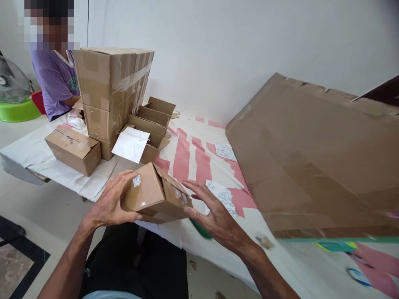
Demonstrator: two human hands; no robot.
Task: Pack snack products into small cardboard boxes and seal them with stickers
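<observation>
In front of me, over the table's near edge and my lap, a small closed cardboard box (148,191) is tilted, with a blue and white sticker on its left end. My left hand (114,201) grips that end, thumb below and fingers over the top. At the opposite end is my right hand (208,207), its thumb and fingertips against the box; the exact contact of the fingers is hard to see. Just left lies another closed cardboard box (73,149) on the table. A white sheet of paper (131,144) rests on open cardboard boxes (156,124).
Tall stacked cartons (109,83) stand at the back left, near a person in a purple shirt (52,79). A large brown cardboard sheet (311,166) leans on the right. Papers with writing (221,195) lie on the pink and white cloth (185,153). A fan (14,81) is far left.
</observation>
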